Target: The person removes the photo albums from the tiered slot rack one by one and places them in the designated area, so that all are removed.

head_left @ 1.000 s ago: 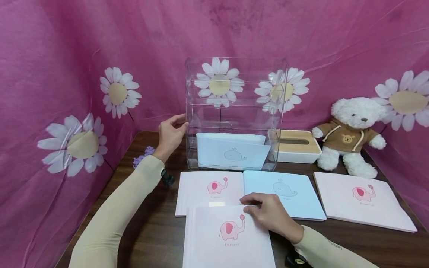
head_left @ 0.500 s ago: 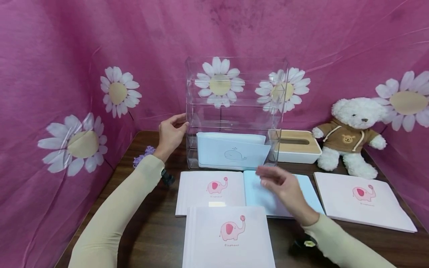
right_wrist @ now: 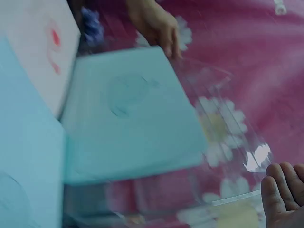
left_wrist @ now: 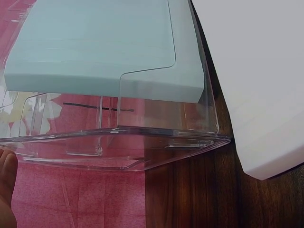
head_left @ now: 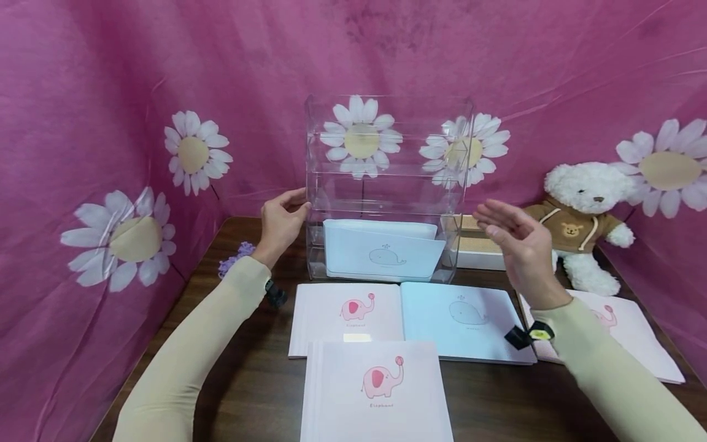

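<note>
My left hand point(head_left: 283, 224) holds the left side of a clear tiered rack point(head_left: 386, 188), thumb and fingertips at its edge. Pale blue booklets point(head_left: 381, 261), the front one with a whale drawing, lean in the rack's bottom tier. To the right of the rack my right hand point(head_left: 519, 252) hangs in the air, fingers extended and holding nothing. On the table lie pink elephant booklets point(head_left: 381, 387) in front, more elephant booklets point(head_left: 326, 313) behind them, a blue whale booklet point(head_left: 431, 319), and a pink elephant stack point(head_left: 635, 337) partly covered by my right arm.
A white teddy bear point(head_left: 587, 187) in a brown hoodie sits at the back right. Beside it, a wooden-topped tissue box point(head_left: 480, 260) is partly behind my right hand. Purple flowers point(head_left: 234, 258) lie by my left forearm. A pink daisy-print cloth point(head_left: 254, 92) hangs behind the table.
My right hand has left the front elephant booklets, passing over the blue whale booklet, and risen to the right of the rack. My left hand has stayed at the rack's side.
</note>
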`<state>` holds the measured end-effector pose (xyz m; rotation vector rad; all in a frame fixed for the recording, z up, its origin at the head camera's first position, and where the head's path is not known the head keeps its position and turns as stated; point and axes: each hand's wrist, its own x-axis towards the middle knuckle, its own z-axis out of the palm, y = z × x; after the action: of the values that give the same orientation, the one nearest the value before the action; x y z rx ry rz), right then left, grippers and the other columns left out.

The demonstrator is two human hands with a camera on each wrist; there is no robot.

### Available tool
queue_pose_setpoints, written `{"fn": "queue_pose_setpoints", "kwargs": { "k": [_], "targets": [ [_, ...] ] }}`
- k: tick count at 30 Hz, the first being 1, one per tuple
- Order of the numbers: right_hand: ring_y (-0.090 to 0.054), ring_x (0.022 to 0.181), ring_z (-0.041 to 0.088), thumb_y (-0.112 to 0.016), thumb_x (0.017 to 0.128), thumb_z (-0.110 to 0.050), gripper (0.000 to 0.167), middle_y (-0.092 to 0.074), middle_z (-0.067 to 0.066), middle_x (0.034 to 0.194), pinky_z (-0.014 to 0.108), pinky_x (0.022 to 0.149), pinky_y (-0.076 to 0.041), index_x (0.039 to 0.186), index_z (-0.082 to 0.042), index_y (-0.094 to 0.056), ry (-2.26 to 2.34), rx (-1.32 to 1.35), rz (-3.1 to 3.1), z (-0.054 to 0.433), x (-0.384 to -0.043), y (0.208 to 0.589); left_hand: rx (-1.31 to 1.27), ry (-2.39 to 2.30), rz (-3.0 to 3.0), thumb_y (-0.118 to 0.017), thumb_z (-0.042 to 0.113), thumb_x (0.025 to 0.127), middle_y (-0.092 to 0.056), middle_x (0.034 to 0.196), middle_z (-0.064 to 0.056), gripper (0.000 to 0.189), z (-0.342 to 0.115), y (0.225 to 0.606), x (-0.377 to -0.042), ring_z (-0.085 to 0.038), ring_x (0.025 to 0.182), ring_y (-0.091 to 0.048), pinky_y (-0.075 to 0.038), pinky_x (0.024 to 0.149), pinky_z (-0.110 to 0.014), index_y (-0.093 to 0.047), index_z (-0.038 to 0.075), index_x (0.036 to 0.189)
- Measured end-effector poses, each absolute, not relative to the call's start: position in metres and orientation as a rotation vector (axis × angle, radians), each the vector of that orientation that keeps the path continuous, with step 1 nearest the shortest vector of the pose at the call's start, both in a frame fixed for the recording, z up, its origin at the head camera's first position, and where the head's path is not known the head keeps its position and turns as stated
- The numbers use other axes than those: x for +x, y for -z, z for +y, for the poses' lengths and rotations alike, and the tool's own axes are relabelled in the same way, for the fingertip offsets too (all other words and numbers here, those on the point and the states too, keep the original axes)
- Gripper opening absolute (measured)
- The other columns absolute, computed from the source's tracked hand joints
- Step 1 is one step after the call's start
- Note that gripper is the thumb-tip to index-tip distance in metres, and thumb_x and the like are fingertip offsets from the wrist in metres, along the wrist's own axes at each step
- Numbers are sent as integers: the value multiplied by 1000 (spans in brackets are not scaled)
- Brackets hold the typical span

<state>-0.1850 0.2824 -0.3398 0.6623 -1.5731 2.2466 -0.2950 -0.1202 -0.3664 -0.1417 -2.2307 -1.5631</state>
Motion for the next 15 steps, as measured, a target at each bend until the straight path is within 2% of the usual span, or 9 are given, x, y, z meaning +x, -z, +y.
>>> {"fn": "queue_pose_setpoints", "kwargs": {
  "k": [6, 10, 15],
  "targets": [
    [-68, 120, 24, -53, 94, 17, 47, -70, 18, 128, 27, 104, -53, 139, 18, -45, -2192, 655, -1595, 295, -204, 319, -143, 1559, -2236, -75, 9, 89, -77, 114, -12, 34, -119, 367, -294, -22, 106, -72, -60, 89, -33, -73, 7, 124],
    [-67, 120, 21, -57, 93, 14, 48, -69, 15, 129, 23, 102, -54, 140, 15, -47, -2140, 630, -1688, 296, -216, 314, -142, 1567, -2226, -75, 9, 90, -77, 114, -13, 34, -119, 367, -295, -23, 106, -72, -60, 90, -34, -73, 7, 124],
    [-69, 116, 17, -56, 93, 16, 47, -71, 11, 127, 19, 97, -55, 139, 12, -51, -2119, 615, -1779, 293, -229, 315, -138, 1552, -2232, -75, 9, 90, -77, 114, -14, 34, -120, 367, -295, -23, 106, -72, -60, 91, -32, -73, 6, 124]
  ]
}}
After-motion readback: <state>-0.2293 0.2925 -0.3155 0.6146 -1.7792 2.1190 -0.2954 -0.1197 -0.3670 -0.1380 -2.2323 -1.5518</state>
